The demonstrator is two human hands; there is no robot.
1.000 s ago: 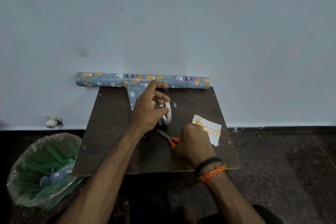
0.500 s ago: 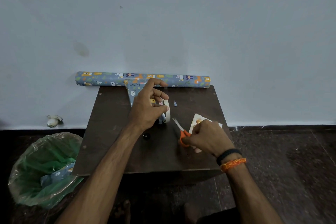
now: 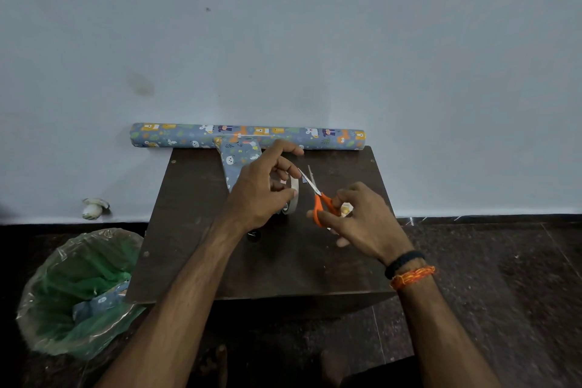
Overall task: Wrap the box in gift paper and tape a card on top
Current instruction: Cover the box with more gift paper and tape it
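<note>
My left hand (image 3: 261, 192) grips a white tape roll (image 3: 293, 198) held upright over the dark table (image 3: 195, 230), with fingers pulling a strip of tape out. My right hand (image 3: 356, 217) holds orange-handled scissors (image 3: 321, 201); the blades are open and point up-left at the tape strip. The box wrapped in blue animal-print paper (image 3: 237, 157) lies behind my left hand, partly hidden. The white card (image 3: 346, 209) is mostly hidden under my right hand.
A long roll of the same gift paper (image 3: 176, 137) lies along the table's back edge against the wall. A bin with a green liner (image 3: 78, 290) holding paper scraps stands on the floor at the left. A small black object (image 3: 253, 235) lies on the table.
My right hand picked the scissors up off the table and raised them toward the tape, opening the blades. The left hand kept holding the tape roll almost in place.
</note>
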